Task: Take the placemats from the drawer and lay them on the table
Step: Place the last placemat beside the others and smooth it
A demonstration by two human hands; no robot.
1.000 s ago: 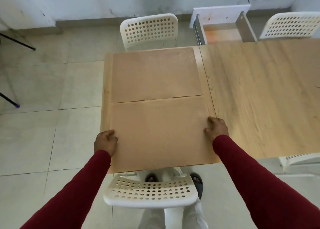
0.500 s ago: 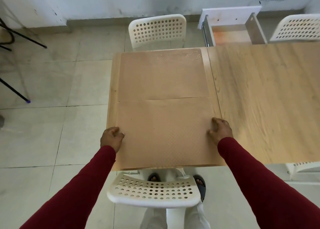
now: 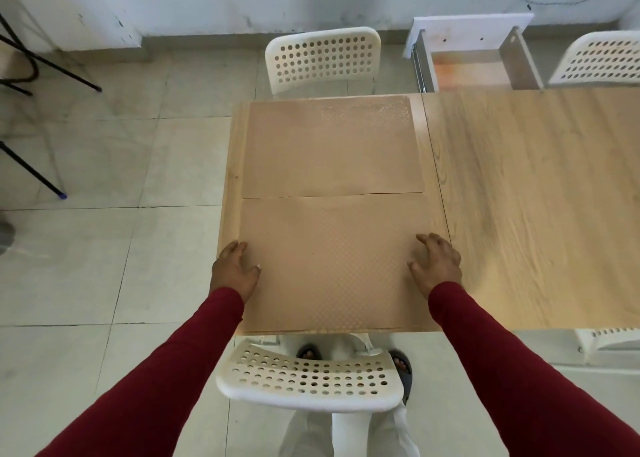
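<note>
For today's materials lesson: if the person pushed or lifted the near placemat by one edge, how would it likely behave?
The near placemat looks thin and lies flat, so it would probably flex or droop if lifted. Its far edge shows a slight ripple, suggesting pliancy. On the smooth table it may slide easily; the left hand and right hand rest on it.

Both arms in red sleeves reach forward; the left hand [image 3: 234, 272] and right hand [image 3: 437, 264] lie palm-down, fingers loosely spread, seemingly pressing flat.

No readable text, labels, brands or numbers anywhere.
</note>
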